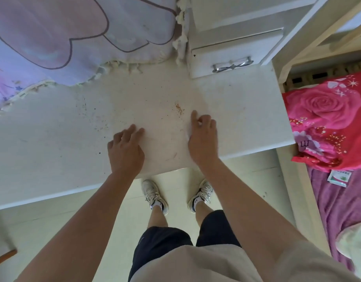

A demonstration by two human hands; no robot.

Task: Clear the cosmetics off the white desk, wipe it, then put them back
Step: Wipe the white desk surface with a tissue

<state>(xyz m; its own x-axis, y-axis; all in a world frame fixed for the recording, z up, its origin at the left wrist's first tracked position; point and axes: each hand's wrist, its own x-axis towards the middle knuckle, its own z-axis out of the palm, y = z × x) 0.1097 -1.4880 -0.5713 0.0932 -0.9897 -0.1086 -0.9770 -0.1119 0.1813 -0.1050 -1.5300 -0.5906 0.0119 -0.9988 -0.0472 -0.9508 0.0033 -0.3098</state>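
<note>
The white desk (pixel 236 110) fills the middle of the view and no cosmetics are in sight on it. Orange crumbs (pixel 179 108) lie near its centre, and dark specks (pixel 88 112) are scattered to the left. My left hand (pixel 125 150) rests palm down on the desk near the front edge, fingers slightly bent, holding nothing. My right hand (pixel 203 139) presses down just below the orange crumbs, index finger stretched forward and the others curled. A small white wipe (pixel 189 130) peeks out at the right hand's left edge; most of it is hidden under the palm.
A white drawer unit with a bow-shaped metal handle (pixel 232 66) stands at the desk's back right. Lilac and pink fabric (pixel 53 37) drapes over the back left. A rose-print quilt (pixel 328 123) and a purple blanket (pixel 338 200) lie on a bed to the right.
</note>
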